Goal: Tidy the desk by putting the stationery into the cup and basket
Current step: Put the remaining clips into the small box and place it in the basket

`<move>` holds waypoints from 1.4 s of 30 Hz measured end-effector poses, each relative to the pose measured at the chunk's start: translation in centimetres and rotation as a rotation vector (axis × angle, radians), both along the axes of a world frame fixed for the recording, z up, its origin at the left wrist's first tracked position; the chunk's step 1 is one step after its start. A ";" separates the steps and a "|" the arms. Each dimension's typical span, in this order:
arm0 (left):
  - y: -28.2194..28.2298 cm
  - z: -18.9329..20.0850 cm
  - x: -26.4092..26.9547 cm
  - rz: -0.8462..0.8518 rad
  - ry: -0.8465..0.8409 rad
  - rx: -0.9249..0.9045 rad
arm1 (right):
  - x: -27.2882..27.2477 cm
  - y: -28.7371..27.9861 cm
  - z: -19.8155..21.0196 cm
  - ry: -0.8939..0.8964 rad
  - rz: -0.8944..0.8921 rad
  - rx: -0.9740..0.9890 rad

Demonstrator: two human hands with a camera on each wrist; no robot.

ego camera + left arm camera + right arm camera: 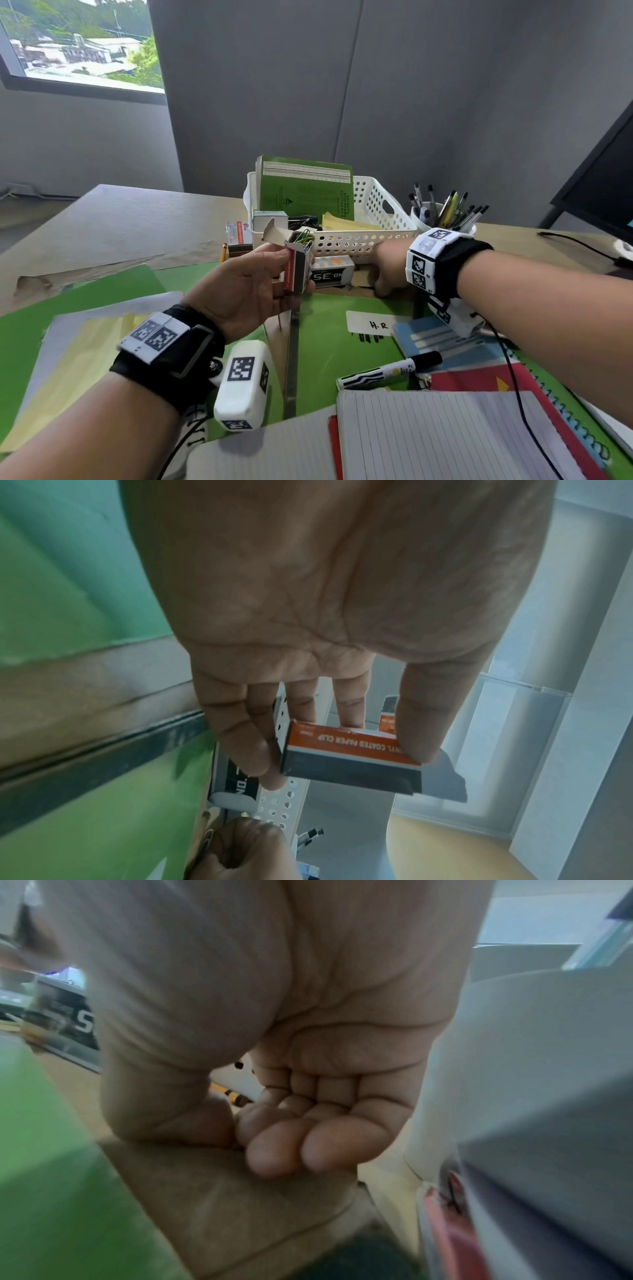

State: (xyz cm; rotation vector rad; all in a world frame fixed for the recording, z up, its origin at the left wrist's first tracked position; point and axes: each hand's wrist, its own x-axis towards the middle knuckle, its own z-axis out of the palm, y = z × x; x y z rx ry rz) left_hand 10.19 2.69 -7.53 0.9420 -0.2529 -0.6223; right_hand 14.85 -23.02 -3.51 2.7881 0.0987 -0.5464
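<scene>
Head view | my left hand [246,291] pinches open clip box [297,267] | right hand [387,270] curled at desk, pinch unclear | tilt spills clips.

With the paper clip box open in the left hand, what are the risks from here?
1. The paper clip box is held by the left hand with its flap open and clips sticking out; tilting it may spill them.
2. The right hand works low between the basket and the cup full of pens; lifting carelessly could knock the cup.
</scene>
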 end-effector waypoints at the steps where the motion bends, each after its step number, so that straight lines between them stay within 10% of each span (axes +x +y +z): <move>1: 0.0 0.0 0.0 -0.002 0.004 -0.001 | 0.0 -0.2 -0.1 -0.003 0.005 0.005; 14: -0.4 -0.2 0.0 -0.017 0.025 0.036 | -5.3 3.1 6.5 -0.404 0.464 0.719; 25: -0.4 -0.1 -0.1 -0.068 0.024 0.061 | -5.4 4.4 5.1 -0.480 0.724 0.681; 42: -0.5 -0.1 -0.3 -0.029 -0.060 -0.001 | -8.5 5.1 3.1 -0.414 0.042 1.263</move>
